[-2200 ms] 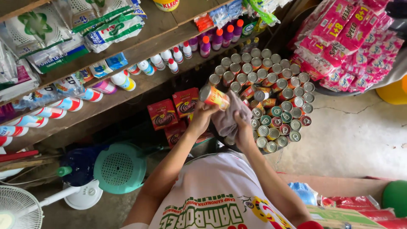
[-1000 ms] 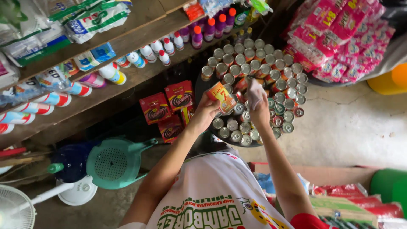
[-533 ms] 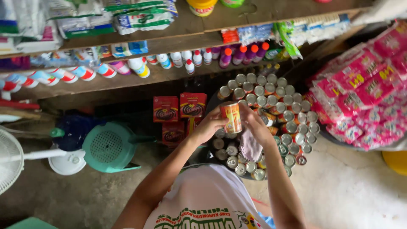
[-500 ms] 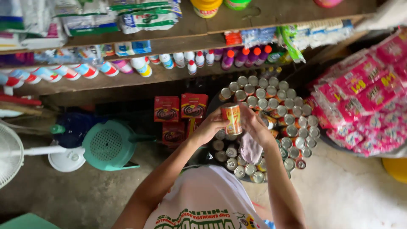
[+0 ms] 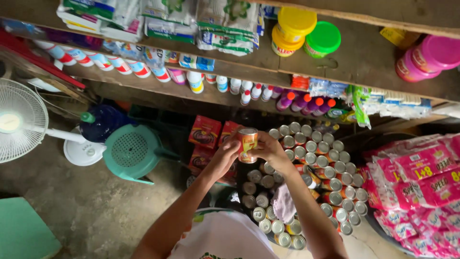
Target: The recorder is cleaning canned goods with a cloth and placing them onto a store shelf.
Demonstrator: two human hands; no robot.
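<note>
Small round orange and yellow tin can held upright between both hands, above the big round tray of shiny tin cans. Left hand fingers wrapped round its left side, right hand fingers clasping its right side. Both equally close.

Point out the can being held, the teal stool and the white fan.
can (image 5: 247, 142): head view, on its orange label, between both hands.
teal stool (image 5: 130, 149): head view, on its perforated seat.
white fan (image 5: 17, 120): head view, on the round grille.
</note>
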